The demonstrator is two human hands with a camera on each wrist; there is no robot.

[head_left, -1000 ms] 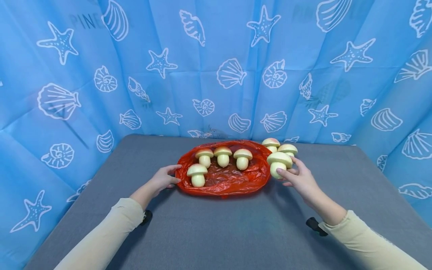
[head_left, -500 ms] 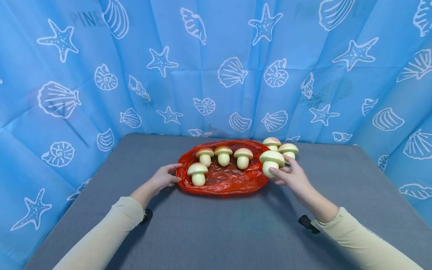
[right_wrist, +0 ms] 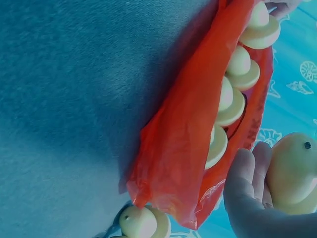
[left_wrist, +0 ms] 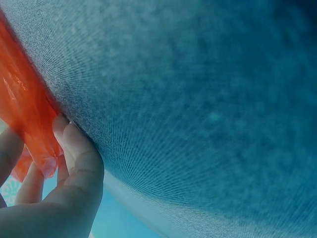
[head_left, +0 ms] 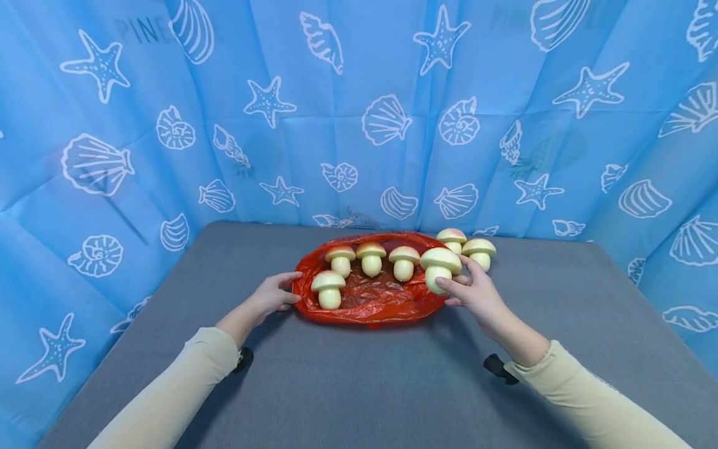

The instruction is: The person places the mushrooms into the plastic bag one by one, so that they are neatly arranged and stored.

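Note:
A red plastic bag (head_left: 373, 315) lies with its mouth spread wide on the grey table. Several pale toy mushrooms stand inside it, one at the near left (head_left: 328, 282) and others along the back, such as a red-tinged mushroom (head_left: 371, 251). My left hand (head_left: 268, 298) pinches the bag's left rim; in the left wrist view the thumb and fingers meet around the red plastic (left_wrist: 30, 106). Over the bag's right end, my right hand (head_left: 481, 298) grips another mushroom (head_left: 440, 257) by its stem, cap up. In the right wrist view this mushroom (right_wrist: 293, 168) is partly cut off.
Two more mushrooms, one farther back (head_left: 451, 236) and one to its right (head_left: 479, 247), stand on the table (head_left: 359, 386) beside the bag's right end. A blue curtain (head_left: 348, 143) with white shells and starfish hangs behind the table.
My right hand has carried its mushroom leftward, from beside the bag to above its right end. The left hand stays at the bag's left rim.

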